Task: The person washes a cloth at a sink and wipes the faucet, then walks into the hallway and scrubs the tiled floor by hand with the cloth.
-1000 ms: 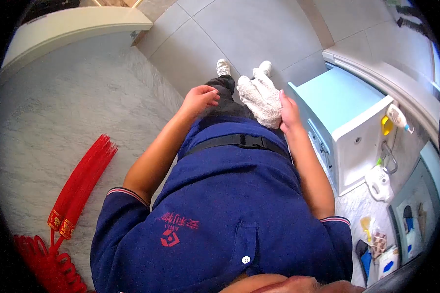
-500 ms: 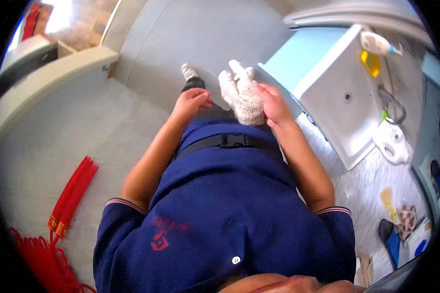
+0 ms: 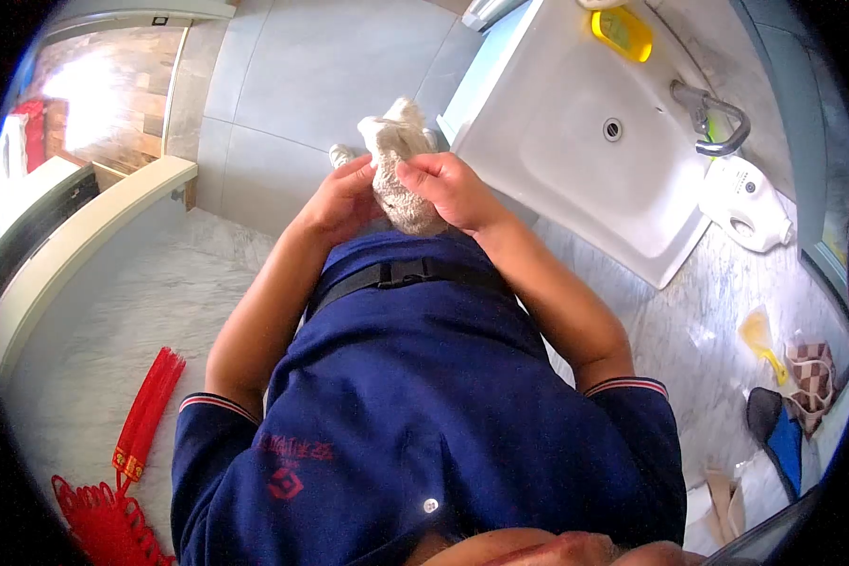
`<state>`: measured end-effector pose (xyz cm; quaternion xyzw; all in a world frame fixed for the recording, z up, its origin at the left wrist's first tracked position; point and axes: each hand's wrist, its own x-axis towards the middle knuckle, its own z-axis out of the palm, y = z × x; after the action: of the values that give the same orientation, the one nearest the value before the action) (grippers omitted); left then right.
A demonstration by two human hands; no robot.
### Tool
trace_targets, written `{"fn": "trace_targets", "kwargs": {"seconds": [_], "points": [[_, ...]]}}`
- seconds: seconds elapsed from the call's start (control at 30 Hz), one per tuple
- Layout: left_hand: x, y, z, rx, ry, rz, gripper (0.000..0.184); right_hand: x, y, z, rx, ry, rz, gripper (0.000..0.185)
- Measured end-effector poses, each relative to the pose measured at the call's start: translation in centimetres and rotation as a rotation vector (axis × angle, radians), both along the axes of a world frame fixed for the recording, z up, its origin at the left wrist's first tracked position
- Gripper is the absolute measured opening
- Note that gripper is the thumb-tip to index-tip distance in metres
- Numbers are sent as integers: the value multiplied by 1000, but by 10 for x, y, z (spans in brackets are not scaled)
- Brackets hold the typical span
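Note:
A whitish, crumpled cloth (image 3: 406, 193), with darker patches low down, hangs in front of my waist. My left hand (image 3: 347, 196) closes on its left edge, fingers and thumb together. From the other side my right hand (image 3: 448, 189) grips the cloth with thumb and fingers. The hands are close together, with the cloth between them. Behind the cloth a light shoe (image 3: 341, 156) shows on the floor.
On the right is a white sink (image 3: 575, 123) with a metal faucet (image 3: 724, 123), a yellow item (image 3: 623, 34) and a white bottle (image 3: 745, 203). A blue-and-black item (image 3: 778, 439) lies lower right; a red tassel (image 3: 149, 410) hangs left. The door's top edge (image 3: 85, 241) curves nearby.
My left hand has come to the cloth and taken hold of it. The right hand and cloth have moved left. The view has turned, so the sink shows larger and nearer.

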<state>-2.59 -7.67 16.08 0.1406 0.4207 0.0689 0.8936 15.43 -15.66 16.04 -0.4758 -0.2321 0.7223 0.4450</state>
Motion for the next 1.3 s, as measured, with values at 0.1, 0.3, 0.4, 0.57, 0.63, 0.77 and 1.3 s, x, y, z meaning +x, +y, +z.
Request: {"fn": "trace_targets", "kwargs": {"seconds": [0.1,0.3,0.4,0.57,0.63,0.77,1.3], "points": [[20,5,8,72,86,101,39,20,-7,-7,114,-235,6,34],[15,3,11,141,174,11,36,146,-11,-38,-278,-390,-547,24],[9,-1,14,119,236,47,34,248,-22,-100,-453,-143,-879,17],[-11,-7,4,183,356,67,32,323,7,-148,-476,-124,-1099,29],[-7,-10,12,187,375,93,33,335,20,-155,-463,-138,-1067,34],[-16,-12,9,192,371,56,37,323,40,-131,-564,-238,-1196,37],[-11,-2,6,165,373,29,31,322,33,-122,-525,-107,-1297,23]]}}
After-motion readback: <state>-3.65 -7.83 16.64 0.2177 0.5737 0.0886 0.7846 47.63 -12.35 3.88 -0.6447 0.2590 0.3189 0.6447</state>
